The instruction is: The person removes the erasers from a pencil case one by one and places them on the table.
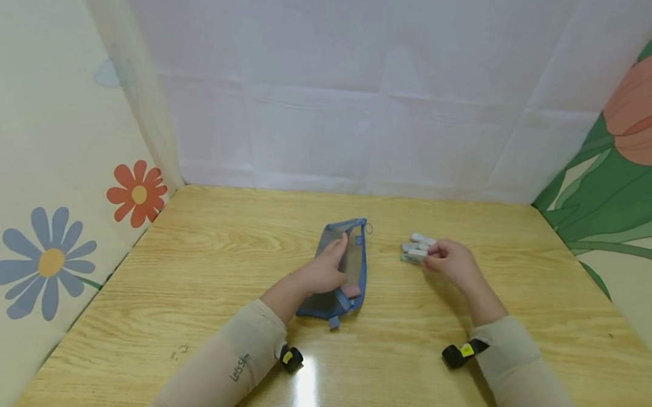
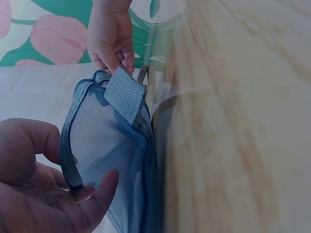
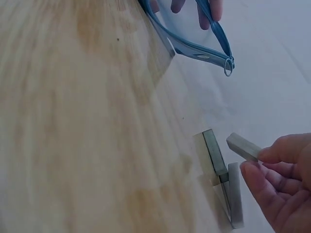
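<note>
My left hand (image 1: 325,271) grips the rim of a blue mesh zip pouch (image 2: 102,131), its fingers curled around the edge. The pouch's mouth gapes, and something pink (image 1: 351,290) shows at its near end. To the right, my right hand (image 1: 455,261) pinches a small pale grey block (image 3: 243,146) between thumb and fingertips. Just below that block in the right wrist view lie a greenish-grey block (image 3: 215,151) and a lighter grey block (image 3: 235,194), close together on the table. What the blocks are cannot be told.
The wood-grain table (image 1: 240,231) runs back to a white cloth (image 1: 311,125). Flower-printed panels stand at the left (image 1: 34,149) and right (image 1: 649,213). A ring pull (image 3: 228,67) hangs at the pouch's far corner.
</note>
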`<act>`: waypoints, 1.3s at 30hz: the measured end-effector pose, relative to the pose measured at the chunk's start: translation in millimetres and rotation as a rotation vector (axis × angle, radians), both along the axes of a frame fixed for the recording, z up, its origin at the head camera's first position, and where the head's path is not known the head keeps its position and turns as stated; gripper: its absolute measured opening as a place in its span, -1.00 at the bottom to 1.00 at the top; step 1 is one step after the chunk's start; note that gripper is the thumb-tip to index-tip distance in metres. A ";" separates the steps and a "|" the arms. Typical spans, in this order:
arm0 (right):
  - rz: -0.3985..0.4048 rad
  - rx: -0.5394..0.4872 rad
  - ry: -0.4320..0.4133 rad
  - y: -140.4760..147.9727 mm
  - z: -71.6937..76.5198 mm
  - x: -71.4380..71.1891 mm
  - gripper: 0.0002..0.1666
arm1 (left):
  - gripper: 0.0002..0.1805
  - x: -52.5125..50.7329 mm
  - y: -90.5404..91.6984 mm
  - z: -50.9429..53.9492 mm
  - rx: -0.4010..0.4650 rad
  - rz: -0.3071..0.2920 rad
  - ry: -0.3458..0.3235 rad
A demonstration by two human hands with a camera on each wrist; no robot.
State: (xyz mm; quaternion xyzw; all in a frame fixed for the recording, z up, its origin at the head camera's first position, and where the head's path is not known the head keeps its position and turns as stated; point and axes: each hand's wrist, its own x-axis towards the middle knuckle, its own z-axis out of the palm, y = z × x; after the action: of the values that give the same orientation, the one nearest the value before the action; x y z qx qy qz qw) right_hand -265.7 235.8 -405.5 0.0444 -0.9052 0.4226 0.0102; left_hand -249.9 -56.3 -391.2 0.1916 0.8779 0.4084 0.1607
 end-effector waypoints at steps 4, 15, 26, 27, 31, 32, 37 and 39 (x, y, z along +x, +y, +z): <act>-0.033 0.065 0.003 0.4 -1.7 1.3 -0.83 | 0.04 0.0 -0.1 -0.7 -0.002 0.003 0.001; -0.024 0.050 -0.078 3.4 -14.2 2.6 -0.87 | 0.03 0.0 -0.5 0.0 -0.023 0.003 0.002; -0.059 0.062 -0.123 1.7 -12.2 6.8 -0.87 | 0.05 1.0 0.6 0.9 -0.017 0.008 0.013; -0.058 0.058 -0.131 1.8 -12.6 6.8 -0.87 | 0.05 1.1 0.5 1.0 -0.017 0.009 0.010; -0.060 0.047 -0.151 2.2 -13.5 6.6 -0.87 | 0.04 1.8 0.4 1.4 -0.016 0.009 0.000; -0.059 0.056 -0.150 2.5 -13.8 6.4 -0.87 | 0.04 2.0 0.4 1.5 -0.018 0.009 -0.003; -0.055 0.075 -0.152 3.2 -14.7 6.2 -0.86 | 0.03 2.3 0.1 2.0 -0.013 0.008 -0.013; -0.052 0.062 -0.156 3.1 -15.0 6.2 -0.85 | 0.03 2.1 -0.1 1.8 -0.010 0.007 -0.017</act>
State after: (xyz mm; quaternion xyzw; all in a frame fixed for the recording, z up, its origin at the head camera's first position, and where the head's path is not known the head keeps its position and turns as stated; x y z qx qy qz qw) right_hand -259.5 238.9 -420.6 -0.0120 -0.9168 0.3959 -0.0509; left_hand -247.8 -56.4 -389.4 0.1842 0.8792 0.4062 0.1679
